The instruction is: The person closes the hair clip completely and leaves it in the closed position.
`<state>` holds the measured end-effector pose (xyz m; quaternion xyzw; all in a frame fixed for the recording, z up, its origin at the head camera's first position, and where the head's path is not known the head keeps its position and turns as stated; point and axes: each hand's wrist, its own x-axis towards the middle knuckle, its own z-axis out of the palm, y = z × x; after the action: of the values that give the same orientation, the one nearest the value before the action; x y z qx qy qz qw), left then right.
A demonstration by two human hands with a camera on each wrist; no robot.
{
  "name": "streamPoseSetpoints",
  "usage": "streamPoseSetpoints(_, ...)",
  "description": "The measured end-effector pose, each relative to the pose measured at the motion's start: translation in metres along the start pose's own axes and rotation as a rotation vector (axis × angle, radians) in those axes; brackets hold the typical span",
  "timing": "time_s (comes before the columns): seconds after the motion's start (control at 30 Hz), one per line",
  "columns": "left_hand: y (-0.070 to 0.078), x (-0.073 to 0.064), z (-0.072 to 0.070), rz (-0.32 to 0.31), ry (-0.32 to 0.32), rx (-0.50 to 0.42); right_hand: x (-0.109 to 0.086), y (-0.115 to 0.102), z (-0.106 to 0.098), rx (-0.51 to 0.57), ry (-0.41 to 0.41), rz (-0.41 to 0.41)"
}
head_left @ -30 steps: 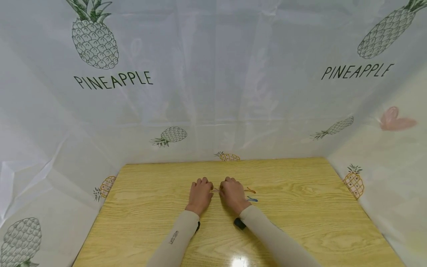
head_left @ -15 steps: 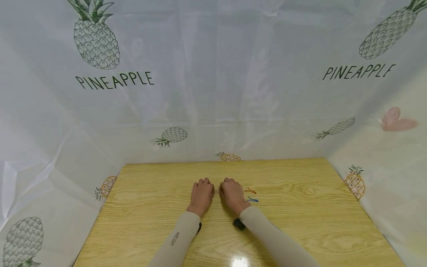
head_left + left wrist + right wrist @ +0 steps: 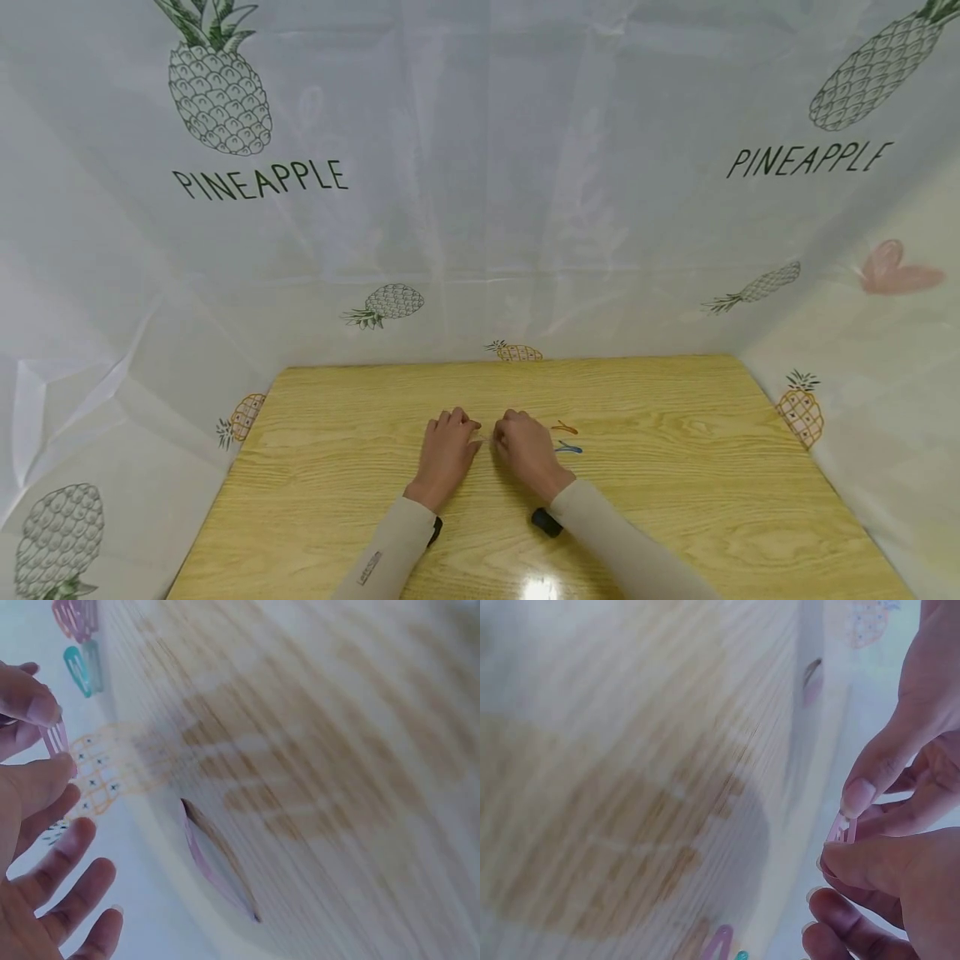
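Note:
In the left wrist view, a small pink snap hair clip (image 3: 56, 739) is held between my two hands. My left hand (image 3: 34, 817) has its thumb on the lower end, with the other fingers spread below. The thumb of my right hand (image 3: 26, 701) presses the upper end. From the right wrist view, the left hand (image 3: 900, 742) is above and the right hand (image 3: 907, 877) below, its fingertips curled; most of the clip is covered. In the head view, the left hand (image 3: 444, 454) and right hand (image 3: 525, 446) face each other closely.
Right of the right hand lie an orange-looking hair clip (image 3: 565, 427) and a blue one (image 3: 567, 447) on the wooden table (image 3: 675, 483). Another pinkish clip (image 3: 199, 855) with a dark edge shows in the left wrist view. A pineapple-print sheet (image 3: 480, 208) surrounds the table.
Both hands have drawn slightly back towards the body. The left hand's fingers are more spread and its index finger and thumb stand further apart. The clips on the table have stayed put.

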<state>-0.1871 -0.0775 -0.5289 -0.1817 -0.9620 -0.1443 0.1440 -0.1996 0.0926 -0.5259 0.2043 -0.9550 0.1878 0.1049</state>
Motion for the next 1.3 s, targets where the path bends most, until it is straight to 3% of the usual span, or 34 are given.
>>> streamPoseSetpoints(0.37,0.001,-0.019,-0.014,0.057,0.018,0.007,-0.018,-0.01,-0.012,0.012,0.01,-0.073)
streamPoseSetpoints(0.73,0.003,-0.032,-0.025,0.09,0.051,-0.004,-0.029,-0.011,-0.023,0.149,-0.032,-0.102)
streamPoseSetpoints(0.93,0.002,-0.037,-0.032,0.103,0.046,-0.126,-0.034,-0.011,-0.027,0.243,-0.069,-0.117)
streamPoseSetpoints(1.3,-0.007,-0.04,-0.038,0.054,-0.083,-0.353,-0.037,-0.007,-0.029,0.401,-0.162,-0.164)
